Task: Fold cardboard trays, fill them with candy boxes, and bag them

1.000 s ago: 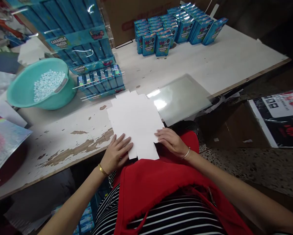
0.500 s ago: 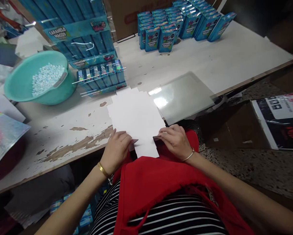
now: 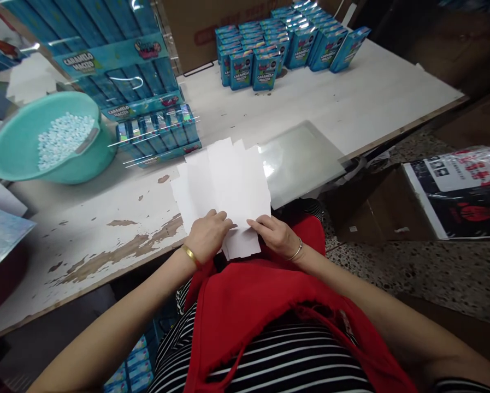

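Note:
White card sheets (image 3: 228, 177) with stepped, cut edges lie at the table's front edge, their narrow near end reaching over it towards the red apron. My left hand (image 3: 210, 234), with a gold bracelet at the wrist, has its fingers closed on the card's left side near that narrow end. From the right, my right hand (image 3: 275, 234) pinches the card's near part between thumb and fingers. The card bends up a little along lengthwise creases. A clear flat sheet (image 3: 302, 164) rests just right of the card.
Blue candy boxes (image 3: 265, 71) stand in rows at the back. A blue display (image 3: 158, 131) of packs is behind the card at the left, beside a teal basin (image 3: 101, 153) of small pale pieces. An open carton (image 3: 379, 213) sits at the right, below the table.
Both hands have moved inward, closer together over the card's near end. The card now shows lengthwise bends. The whole view has shifted slightly.

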Available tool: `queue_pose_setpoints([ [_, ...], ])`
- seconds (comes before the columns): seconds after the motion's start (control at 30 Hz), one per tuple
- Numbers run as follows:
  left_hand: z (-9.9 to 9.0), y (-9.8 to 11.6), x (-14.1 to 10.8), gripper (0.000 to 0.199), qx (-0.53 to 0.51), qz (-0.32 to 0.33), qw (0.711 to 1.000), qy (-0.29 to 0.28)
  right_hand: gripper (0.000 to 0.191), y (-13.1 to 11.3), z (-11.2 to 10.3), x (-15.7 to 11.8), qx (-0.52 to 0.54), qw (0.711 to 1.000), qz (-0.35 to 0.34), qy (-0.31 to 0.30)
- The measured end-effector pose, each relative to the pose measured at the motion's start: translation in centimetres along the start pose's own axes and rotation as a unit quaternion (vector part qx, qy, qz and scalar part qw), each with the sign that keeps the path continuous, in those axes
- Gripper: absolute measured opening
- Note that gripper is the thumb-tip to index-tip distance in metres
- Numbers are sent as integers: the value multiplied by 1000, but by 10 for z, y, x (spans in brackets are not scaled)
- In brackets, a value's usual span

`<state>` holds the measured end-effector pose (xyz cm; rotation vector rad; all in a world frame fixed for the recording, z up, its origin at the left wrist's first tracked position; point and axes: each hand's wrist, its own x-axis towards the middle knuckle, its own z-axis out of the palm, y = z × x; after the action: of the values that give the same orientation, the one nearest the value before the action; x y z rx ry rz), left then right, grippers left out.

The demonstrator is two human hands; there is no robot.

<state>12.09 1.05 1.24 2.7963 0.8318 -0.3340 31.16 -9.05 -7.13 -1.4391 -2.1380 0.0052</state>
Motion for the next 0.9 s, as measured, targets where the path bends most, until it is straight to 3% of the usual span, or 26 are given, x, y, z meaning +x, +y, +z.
queue_pose_setpoints([
  [0.2, 11, -5, 5, 25, -5, 23, 994, 109, 32, 9, 10, 0, 36, 998, -40, 39],
  [0.4, 8, -8, -4, 23, 6, 134, 988, 75, 52, 11, -5, -8, 32, 994, -109, 0],
  [0.5, 5, -11, -10, 49, -17, 182, 981, 66, 60, 11, -11, -13, 19, 992, -117, -42],
  [0.63, 5, -15, -11, 67, 6, 175, 982, 70, 65, 8, -6, -14, -9, 995, -95, -6],
  [0.8, 0, -17, -4, 51, -2, 178, 982, 62, 51, 8, -5, -4, 29, 998, -60, 4],
  [0.9, -3, -16, 2, 34, 5, 168, 984, 57, 39, 9, -6, 4, 57, 997, -39, 45],
])
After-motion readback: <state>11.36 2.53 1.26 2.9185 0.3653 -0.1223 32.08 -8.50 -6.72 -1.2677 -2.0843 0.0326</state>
